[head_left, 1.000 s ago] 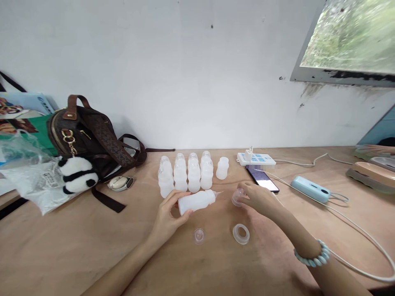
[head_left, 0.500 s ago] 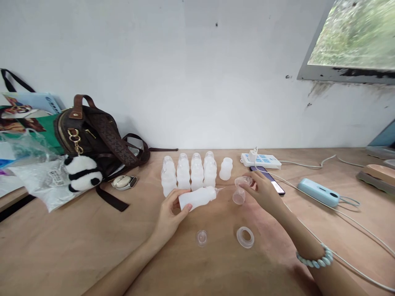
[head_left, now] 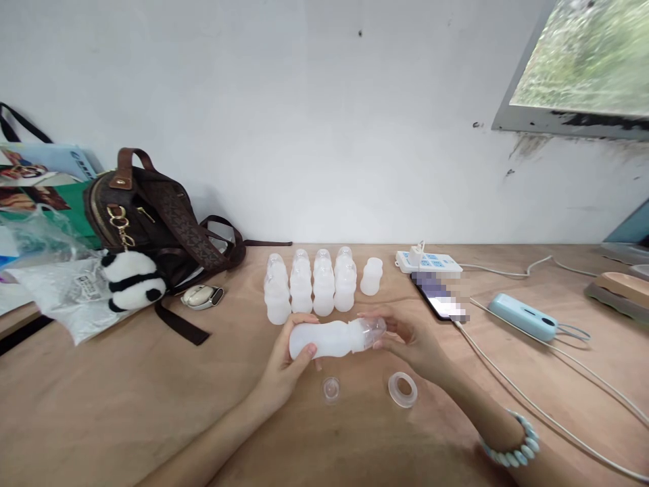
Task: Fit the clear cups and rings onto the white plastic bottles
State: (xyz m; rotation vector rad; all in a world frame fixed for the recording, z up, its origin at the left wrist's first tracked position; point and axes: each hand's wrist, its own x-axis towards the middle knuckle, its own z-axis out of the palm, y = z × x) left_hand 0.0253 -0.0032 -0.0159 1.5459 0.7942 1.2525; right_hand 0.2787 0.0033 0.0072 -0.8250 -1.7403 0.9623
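My left hand grips the base of a white plastic bottle, held on its side just above the wooden table. My right hand holds a clear cap set over the bottle's nozzle end. Below the hands, a small clear cap and a clear ring lie on the table. Behind the hands stand several capped white bottles in rows, with one uncapped bottle to their right.
A brown handbag with a panda charm sits at the left, beside a plastic bag and a small mouse-like device. A power strip, a phone, a blue device and white cables lie at the right.
My right hand has carried the clear cap leftward from beside the phone onto the bottle's nozzle. The left hand has kept hold of the bottle, slightly lower.
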